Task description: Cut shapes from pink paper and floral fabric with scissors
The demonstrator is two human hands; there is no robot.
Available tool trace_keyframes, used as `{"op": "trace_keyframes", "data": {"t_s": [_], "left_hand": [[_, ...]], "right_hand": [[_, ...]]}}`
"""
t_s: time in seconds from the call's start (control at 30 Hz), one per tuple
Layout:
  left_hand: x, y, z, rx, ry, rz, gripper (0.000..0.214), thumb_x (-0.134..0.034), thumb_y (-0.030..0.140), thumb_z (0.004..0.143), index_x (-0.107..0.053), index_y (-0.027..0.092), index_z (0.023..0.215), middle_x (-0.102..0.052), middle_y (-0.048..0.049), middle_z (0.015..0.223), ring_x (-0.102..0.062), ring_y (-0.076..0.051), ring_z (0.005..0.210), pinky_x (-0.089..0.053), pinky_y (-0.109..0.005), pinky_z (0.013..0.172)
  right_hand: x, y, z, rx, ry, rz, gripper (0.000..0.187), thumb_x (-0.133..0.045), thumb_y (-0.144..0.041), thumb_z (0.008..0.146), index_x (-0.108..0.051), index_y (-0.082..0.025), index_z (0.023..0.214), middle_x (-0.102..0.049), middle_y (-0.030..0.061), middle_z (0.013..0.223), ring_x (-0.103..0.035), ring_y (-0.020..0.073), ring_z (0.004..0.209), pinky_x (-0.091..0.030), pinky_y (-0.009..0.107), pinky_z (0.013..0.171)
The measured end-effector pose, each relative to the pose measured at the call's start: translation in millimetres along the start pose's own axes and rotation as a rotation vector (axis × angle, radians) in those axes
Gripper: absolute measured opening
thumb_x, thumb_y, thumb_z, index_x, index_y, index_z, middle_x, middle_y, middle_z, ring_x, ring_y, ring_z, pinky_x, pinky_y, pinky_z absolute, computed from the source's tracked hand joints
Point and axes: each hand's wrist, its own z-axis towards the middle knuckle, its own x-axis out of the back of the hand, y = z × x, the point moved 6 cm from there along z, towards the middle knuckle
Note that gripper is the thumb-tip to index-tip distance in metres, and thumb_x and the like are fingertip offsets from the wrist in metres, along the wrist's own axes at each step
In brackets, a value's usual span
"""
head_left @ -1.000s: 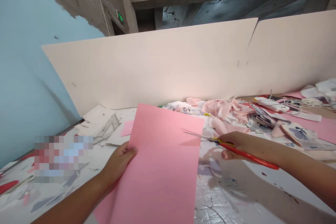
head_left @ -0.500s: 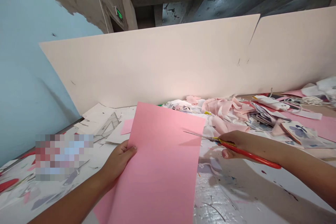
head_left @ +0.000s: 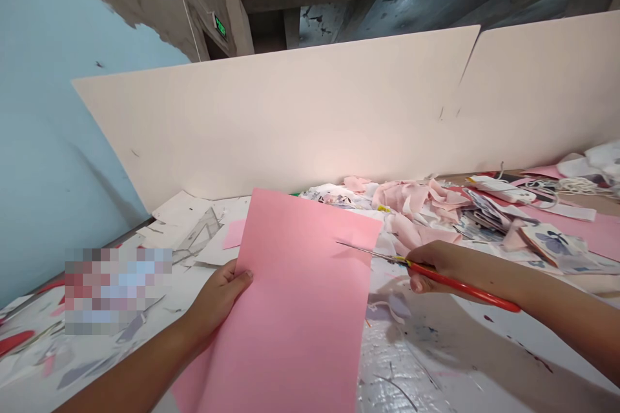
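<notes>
A large sheet of pink paper stands raised in front of me, its lower end out of the picture. My left hand pinches its left edge, thumb on the front and fingers behind. In my right hand is a pair of scissors with long red handles, the fingers closed round them. The blades point left and reach across the paper's right edge near its upper right corner. They look nearly closed, and the lower blade is hidden by the paper.
Cloth and paper scraps lie heaped along the white partition. To the left are a clear set square and white paper pieces. A white power strip, pink sheets and a coil of white cord lie to the right.
The scissor handles have drawn together and the blades have closed at the paper's right edge. The upper right corner has shifted slightly right. My left hand has stayed in place.
</notes>
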Motion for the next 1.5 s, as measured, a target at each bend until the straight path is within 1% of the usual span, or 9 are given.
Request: {"op": "trace_keyframes", "data": {"t_s": [0.1,0.4,0.53,0.7,0.9,1.07,1.23,1.43,1.5], "left_hand": [[0.2,-0.4,0.1,0.0,-0.005,-0.001,0.025,-0.06,0.038,0.064,-0.056,0.021,0.082,-0.063,0.0008,0.066,-0.057,-0.015,0.053,-0.046,-0.027,0.051],[0.7,-3.0,2.8,0.007,-0.012,-0.013,0.025,-0.059,0.034,0.068,-0.056,0.021,0.089,-0.065,-0.002,0.074,-0.06,-0.017,0.058,-0.048,-0.029,0.054],[0.8,-3.0,2.9,0.011,-0.008,0.005,0.025,-0.058,0.034,0.068,-0.056,0.022,0.09,-0.066,-0.0018,0.075,-0.061,-0.018,0.059,-0.048,-0.029,0.055],[1.2,-3.9,2.8,0.011,-0.007,0.016,0.024,-0.058,0.034,0.069,-0.055,0.022,0.09,-0.065,-0.0009,0.074,-0.06,-0.017,0.057,-0.048,-0.029,0.054],[1.9,-3.2,2.2,0.007,-0.004,-0.003,0.024,-0.057,0.031,0.07,-0.055,0.021,0.091,-0.065,-0.001,0.072,-0.059,-0.016,0.055,-0.047,-0.028,0.052],[0.9,-2.4,2.7,0.0,-0.02,-0.007,0.025,-0.057,0.033,0.07,-0.055,0.021,0.092,-0.065,-0.0016,0.074,-0.061,-0.018,0.059,-0.048,-0.03,0.055],[1.0,-3.3,3.3,0.003,-0.019,0.003,0.026,-0.058,0.034,0.069,-0.054,0.021,0.091,-0.064,-0.0017,0.073,-0.06,-0.018,0.059,-0.048,-0.03,0.055],[3.1,-2.4,2.3,-0.013,-0.009,0.024,0.02,-0.058,0.034,0.068,-0.054,0.02,0.082,-0.063,-0.0007,0.071,-0.058,-0.015,0.055,-0.046,-0.027,0.052],[3.4,-2.9,2.0,-0.008,-0.017,0.026,0.021,-0.058,0.034,0.067,-0.054,0.02,0.082,-0.063,-0.0014,0.073,-0.058,-0.016,0.056,-0.046,-0.028,0.053]], "right_hand": [[-5.5,-1.9,-1.3,0.021,-0.122,0.065,0.031,-0.048,-0.051,0.071,-0.05,-0.021,0.067,-0.039,-0.003,0.056,-0.032,0.0102,0.049,-0.026,0.023,0.049],[-4.9,4.4,-2.1,0.034,-0.079,0.084,0.035,-0.042,-0.051,0.076,-0.041,-0.019,0.062,-0.035,-0.0011,0.056,-0.031,0.0111,0.05,-0.019,0.025,0.047],[-10.1,15.5,1.8,-0.007,-0.112,0.068,0.037,-0.047,-0.052,0.073,-0.039,-0.019,0.06,-0.035,-0.0014,0.054,-0.031,0.0106,0.048,-0.018,0.024,0.044],[-11.3,19.0,4.0,0.008,-0.14,0.095,0.032,-0.047,-0.049,0.074,-0.046,-0.019,0.063,-0.039,-0.0012,0.056,-0.033,0.0109,0.05,-0.021,0.024,0.044],[-10.9,12.8,-0.5,-0.037,-0.173,0.134,0.035,-0.049,-0.053,0.071,-0.054,-0.019,0.067,-0.044,-0.0005,0.055,-0.037,0.0117,0.048,-0.024,0.024,0.044],[-13.9,14.9,-0.6,-0.064,-0.196,0.17,0.033,-0.047,-0.052,0.072,-0.057,-0.02,0.069,-0.045,-0.0004,0.054,-0.041,0.0135,0.049,-0.027,0.025,0.046],[-6.1,3.1,-4.7,0.008,-0.141,0.1,0.029,-0.052,-0.047,0.07,-0.045,-0.019,0.064,-0.038,-0.0032,0.057,-0.033,0.0103,0.051,-0.023,0.023,0.047],[-6.1,-19.1,-13.7,0.047,-0.162,-0.011,0.034,-0.042,-0.054,0.074,-0.048,-0.021,0.081,-0.053,0.0024,0.075,-0.049,0.0189,0.065,-0.035,0.025,0.053],[-5.4,-21.0,-14.2,0.06,-0.082,-0.061,0.037,-0.043,-0.057,0.073,-0.049,-0.021,0.08,-0.054,0.0025,0.072,-0.051,0.0193,0.063,-0.035,0.025,0.051]]}}
